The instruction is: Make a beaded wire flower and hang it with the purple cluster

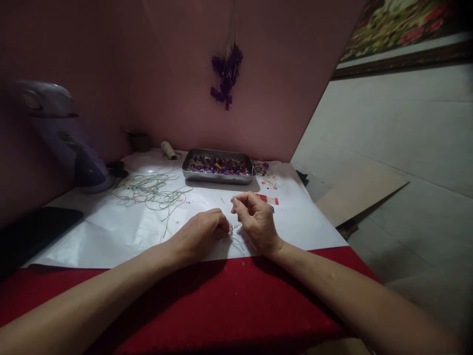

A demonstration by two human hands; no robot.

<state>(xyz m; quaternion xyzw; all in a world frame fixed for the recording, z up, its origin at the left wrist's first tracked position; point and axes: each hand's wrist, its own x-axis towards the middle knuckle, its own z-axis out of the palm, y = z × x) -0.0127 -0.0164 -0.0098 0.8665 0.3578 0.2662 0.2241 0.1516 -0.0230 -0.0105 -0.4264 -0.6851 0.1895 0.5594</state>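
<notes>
My left hand (203, 229) is closed, its fingertips curled down on a small piece of beadwork (232, 229) with clear and pinkish beads. Thin pale cord ends (239, 241) trail from it over the white sheet. Just to the right, my right hand (257, 219) is raised a little, thumb and forefinger pinched together; whatever is between them is too fine to make out. Behind the fingers lies a red lighter (271, 199), partly hidden by my right hand. A small thin sliver (222, 200) rests on the sheet between the hands.
A metal tray (218, 178) of mixed beads stands at the back. Tangled green cord (148, 190), a thread spool (168, 150) and a purple flask (79, 143) are to the left. Loose orange beads (271, 182) lie right. Purple beadwork (227, 74) hangs on the wall.
</notes>
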